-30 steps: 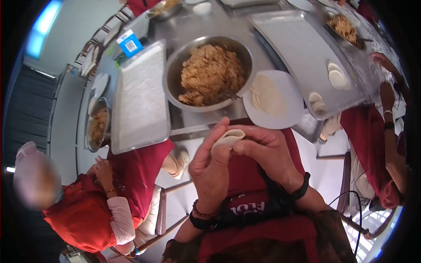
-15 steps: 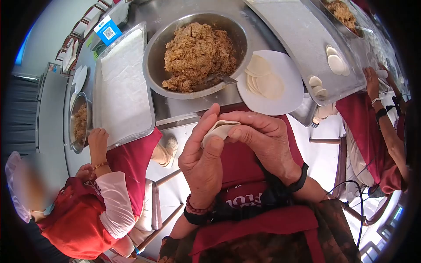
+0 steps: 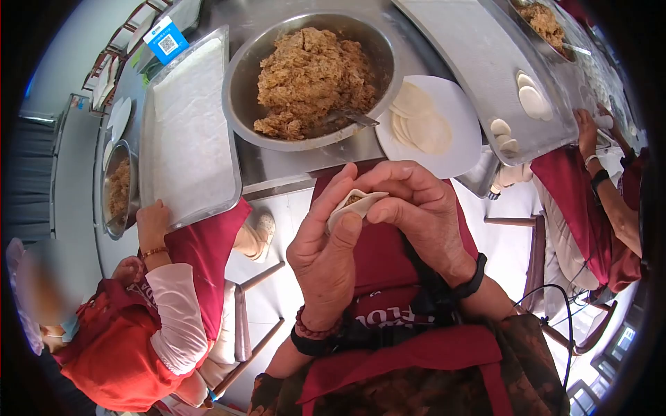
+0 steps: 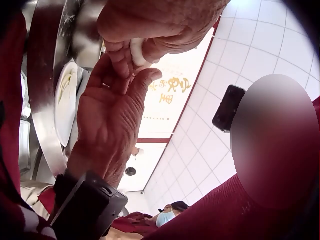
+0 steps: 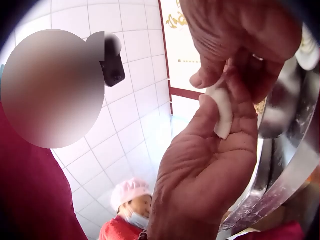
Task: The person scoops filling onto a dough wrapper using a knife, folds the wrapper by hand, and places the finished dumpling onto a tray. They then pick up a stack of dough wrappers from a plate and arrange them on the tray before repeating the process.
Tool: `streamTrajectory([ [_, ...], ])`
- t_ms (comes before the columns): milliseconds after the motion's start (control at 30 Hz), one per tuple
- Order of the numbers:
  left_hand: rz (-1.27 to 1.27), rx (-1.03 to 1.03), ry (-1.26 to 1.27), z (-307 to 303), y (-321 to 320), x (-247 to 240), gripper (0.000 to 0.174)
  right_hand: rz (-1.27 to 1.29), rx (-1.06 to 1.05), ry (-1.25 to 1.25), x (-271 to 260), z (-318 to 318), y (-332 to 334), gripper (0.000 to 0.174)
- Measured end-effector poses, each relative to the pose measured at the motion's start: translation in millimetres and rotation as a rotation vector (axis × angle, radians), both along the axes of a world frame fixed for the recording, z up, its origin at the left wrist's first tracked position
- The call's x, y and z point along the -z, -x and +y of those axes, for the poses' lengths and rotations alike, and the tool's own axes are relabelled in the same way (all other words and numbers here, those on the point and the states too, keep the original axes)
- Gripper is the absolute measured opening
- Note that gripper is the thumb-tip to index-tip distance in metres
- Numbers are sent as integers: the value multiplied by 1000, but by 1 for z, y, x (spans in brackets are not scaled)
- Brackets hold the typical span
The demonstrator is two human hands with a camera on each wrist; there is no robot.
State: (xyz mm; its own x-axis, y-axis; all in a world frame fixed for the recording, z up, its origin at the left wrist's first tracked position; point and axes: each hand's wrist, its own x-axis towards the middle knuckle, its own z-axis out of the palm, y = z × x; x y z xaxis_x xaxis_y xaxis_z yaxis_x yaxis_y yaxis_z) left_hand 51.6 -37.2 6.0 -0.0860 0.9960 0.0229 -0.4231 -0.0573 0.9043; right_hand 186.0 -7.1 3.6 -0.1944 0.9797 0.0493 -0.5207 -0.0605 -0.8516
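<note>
A folded round dumpling wrapper (image 3: 355,204) sits between my hands in front of my apron, its top edge parted and a little brown filling showing. My left hand (image 3: 320,260) cradles it, thumb on the near side and fingers behind. At its right end, my right hand (image 3: 429,225) pinches the dough between thumb and fingers. In the right wrist view, the pale dough (image 5: 223,112) lies along the left hand's (image 5: 200,170) fingers under its thumb. The left wrist view shows the right hand (image 4: 107,117) below the dough (image 4: 137,51).
Beyond my hands stand a steel bowl (image 3: 232,104) of brown filling with a utensil and a white plate (image 3: 463,149) with wrappers. A floured tray (image 3: 187,139) lies left; another tray (image 3: 458,48) with dough pieces lies right. People (image 3: 132,347) sit on both sides.
The wrapper's upper edge has parted, exposing filling; my hands stay around it. The head view has shifted. The person at left has moved a hand up to the tray's corner.
</note>
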Motion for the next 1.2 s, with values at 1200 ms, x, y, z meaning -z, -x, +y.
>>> streamTrajectory([
  [1200,85,375,275,4,31,-10,62,-370,-134,-219,21,4,-18,13],
])
